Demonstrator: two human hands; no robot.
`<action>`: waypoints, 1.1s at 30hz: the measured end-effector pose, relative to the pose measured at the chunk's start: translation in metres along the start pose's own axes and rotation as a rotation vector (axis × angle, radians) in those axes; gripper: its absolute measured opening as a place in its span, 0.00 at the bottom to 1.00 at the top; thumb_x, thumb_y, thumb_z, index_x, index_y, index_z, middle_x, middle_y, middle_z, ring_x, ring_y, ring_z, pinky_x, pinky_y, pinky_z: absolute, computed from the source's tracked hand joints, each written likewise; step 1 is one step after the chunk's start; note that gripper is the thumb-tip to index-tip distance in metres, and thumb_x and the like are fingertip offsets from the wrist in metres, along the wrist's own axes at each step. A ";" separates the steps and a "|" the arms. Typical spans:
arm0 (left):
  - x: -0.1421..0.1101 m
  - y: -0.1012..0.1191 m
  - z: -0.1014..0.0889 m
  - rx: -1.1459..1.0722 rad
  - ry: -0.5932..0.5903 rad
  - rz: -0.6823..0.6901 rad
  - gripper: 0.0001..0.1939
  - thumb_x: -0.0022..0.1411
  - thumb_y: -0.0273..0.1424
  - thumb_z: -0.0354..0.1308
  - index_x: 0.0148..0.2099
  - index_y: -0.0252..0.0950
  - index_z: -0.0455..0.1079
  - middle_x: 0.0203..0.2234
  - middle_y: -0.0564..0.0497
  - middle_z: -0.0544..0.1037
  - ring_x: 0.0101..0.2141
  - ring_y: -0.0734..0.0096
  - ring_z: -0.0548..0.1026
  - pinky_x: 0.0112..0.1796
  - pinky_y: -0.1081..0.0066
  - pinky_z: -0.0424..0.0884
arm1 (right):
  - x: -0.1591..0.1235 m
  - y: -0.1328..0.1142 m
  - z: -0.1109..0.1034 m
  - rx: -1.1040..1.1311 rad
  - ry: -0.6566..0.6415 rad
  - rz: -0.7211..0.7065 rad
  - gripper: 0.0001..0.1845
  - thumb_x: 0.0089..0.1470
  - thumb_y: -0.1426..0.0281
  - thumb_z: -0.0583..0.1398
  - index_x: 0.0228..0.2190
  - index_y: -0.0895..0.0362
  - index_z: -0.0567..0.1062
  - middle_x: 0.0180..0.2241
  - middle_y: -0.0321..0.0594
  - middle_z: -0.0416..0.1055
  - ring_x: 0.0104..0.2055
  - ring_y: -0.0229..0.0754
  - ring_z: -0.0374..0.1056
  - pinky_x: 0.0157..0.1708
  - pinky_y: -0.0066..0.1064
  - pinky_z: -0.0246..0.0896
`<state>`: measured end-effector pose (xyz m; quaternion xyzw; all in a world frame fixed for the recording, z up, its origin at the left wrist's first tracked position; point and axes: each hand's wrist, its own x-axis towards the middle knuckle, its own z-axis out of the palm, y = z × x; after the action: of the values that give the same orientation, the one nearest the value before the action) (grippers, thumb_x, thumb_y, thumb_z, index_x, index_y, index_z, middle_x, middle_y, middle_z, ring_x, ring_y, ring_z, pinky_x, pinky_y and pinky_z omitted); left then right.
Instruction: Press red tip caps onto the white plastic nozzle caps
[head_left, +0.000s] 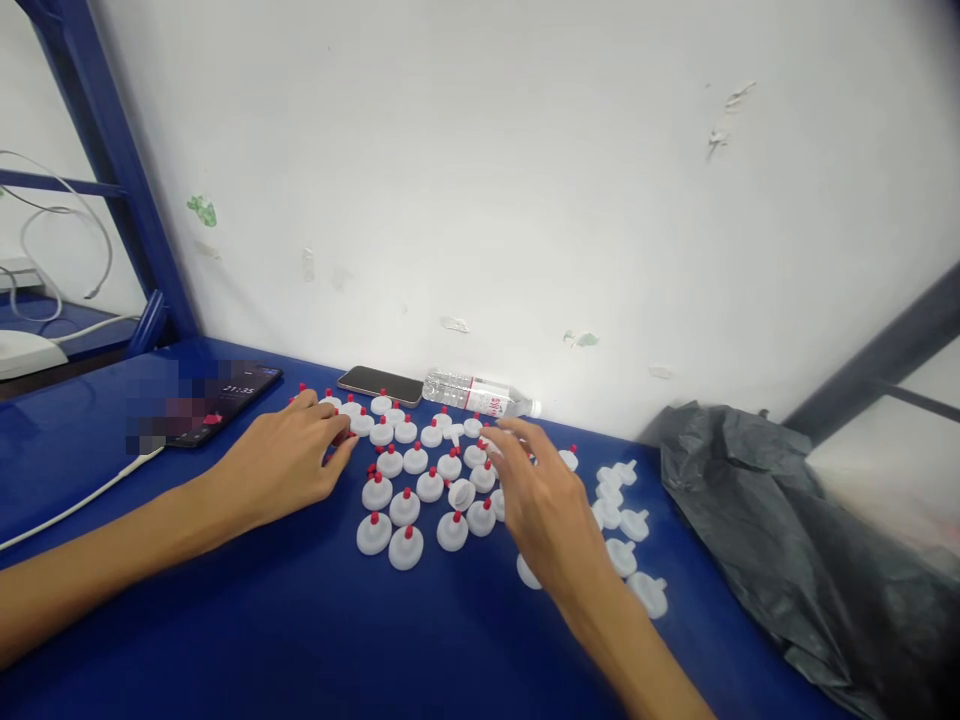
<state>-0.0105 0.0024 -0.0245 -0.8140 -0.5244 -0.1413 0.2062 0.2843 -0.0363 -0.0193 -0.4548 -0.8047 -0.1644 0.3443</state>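
Observation:
Many white round plastic caps with short spouts lie on the blue tabletop (300, 620), and most have a small red tip on the spout. My left hand (289, 460) is at the left edge of this group, with thumb and index finger nearly together around a small red tip. Over the right part of the group hovers my right hand (547, 500), its curved fingers apart, close to a red-tipped white cap (475, 455). One white cap (461, 494) lies turned over in the middle. Loose red tips (372, 470) lie beside the left caps. My right hand hides some caps.
White caps without red tips (648, 594) lie at the right. Behind the group are a dark phone (381, 384) and a plastic bottle (480, 393) on its side. Another phone (225, 400) with a white cable lies left. A grey plastic bag (735, 530) covers the right edge.

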 end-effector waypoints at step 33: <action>-0.009 0.000 0.011 -0.068 -0.207 -0.035 0.11 0.67 0.27 0.53 0.47 0.38 0.75 0.40 0.45 0.79 0.44 0.51 0.73 0.41 0.59 0.71 | 0.003 0.078 -0.036 -0.520 -0.479 0.637 0.16 0.65 0.62 0.53 0.37 0.53 0.80 0.31 0.46 0.80 0.34 0.52 0.76 0.30 0.36 0.57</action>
<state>-0.0137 0.0006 -0.0384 -0.8214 -0.5521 -0.0776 0.1206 0.3636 -0.0135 0.0049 -0.7750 -0.6142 -0.1374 0.0571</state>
